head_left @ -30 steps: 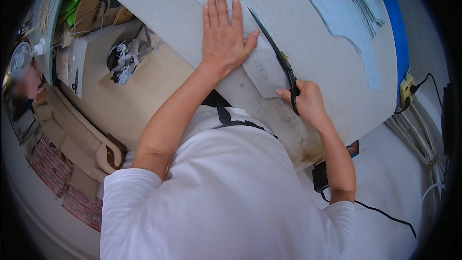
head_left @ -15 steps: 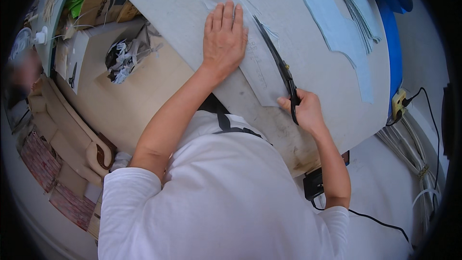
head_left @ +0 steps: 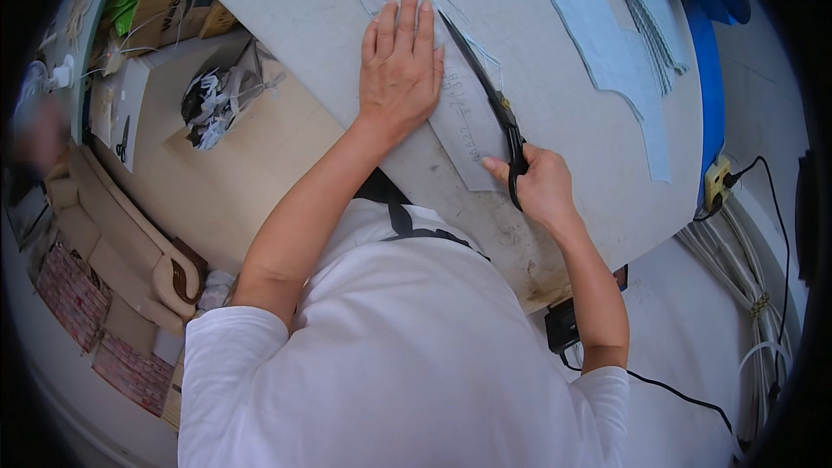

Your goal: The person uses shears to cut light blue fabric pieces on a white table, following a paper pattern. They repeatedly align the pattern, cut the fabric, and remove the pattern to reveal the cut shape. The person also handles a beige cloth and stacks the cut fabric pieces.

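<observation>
My left hand (head_left: 400,69) lies flat with fingers stretched out, pressing on a long pale pattern piece (head_left: 468,134) with handwriting on it. The rounded far end of the piece shows past my fingertips. In my right hand (head_left: 542,182) is a pair of black-handled scissors (head_left: 496,91), its long dark blades pointing away from me along the right edge of the piece. The blades look nearly together, with their tips near my left fingertips. Thin light-blue strips of fabric (head_left: 481,50) lie beside the blades. Whether more fabric lies under the pattern piece is hard to see.
Light-blue cut fabric pieces (head_left: 598,52) and a layered stack (head_left: 654,43) lie at the far right of the grey table (head_left: 303,9). A bag of scraps (head_left: 212,104) sits left, below a cardboard box (head_left: 169,9). A yellow power socket (head_left: 717,184) is at the right edge.
The scissors and my right hand have moved a little farther away and to the left along the piece's edge. My left hand has shifted slightly the same way.
</observation>
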A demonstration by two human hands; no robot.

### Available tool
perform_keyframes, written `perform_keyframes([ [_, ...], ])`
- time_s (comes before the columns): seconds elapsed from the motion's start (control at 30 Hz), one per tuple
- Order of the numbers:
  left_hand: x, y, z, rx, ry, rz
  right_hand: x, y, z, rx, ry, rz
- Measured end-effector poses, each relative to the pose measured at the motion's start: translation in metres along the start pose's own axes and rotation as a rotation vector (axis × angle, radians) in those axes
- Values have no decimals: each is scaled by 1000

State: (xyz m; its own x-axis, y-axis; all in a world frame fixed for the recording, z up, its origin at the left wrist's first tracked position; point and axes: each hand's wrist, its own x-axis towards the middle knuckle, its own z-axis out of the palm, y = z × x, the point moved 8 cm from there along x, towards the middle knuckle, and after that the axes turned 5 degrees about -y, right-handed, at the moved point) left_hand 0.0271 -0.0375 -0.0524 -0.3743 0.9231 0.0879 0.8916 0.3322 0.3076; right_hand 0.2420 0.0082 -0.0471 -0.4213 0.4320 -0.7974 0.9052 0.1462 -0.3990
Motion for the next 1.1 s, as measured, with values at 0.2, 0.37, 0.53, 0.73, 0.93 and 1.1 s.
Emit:
perform_keyframes([
  [0.2,0,-1,1,0,0,4,2,1,4,-4,2,6],
  [0.37,0,-1,1,1,-4,6,5,8,10,79,-29,-16],
  [0.53,0,0,1,6,-15,1,7,11,7,126,-35,-1],
  [0.73,0,-1,1,-2,-17,-4,11,-2,-1,27,-23,10],
  [0.93,0,0,1,1,-23,1,15,7,5,132,-53,-32],
  [1.1,-1,-1,2,2,-24,-1,12,13,2,113,-98,50],
])
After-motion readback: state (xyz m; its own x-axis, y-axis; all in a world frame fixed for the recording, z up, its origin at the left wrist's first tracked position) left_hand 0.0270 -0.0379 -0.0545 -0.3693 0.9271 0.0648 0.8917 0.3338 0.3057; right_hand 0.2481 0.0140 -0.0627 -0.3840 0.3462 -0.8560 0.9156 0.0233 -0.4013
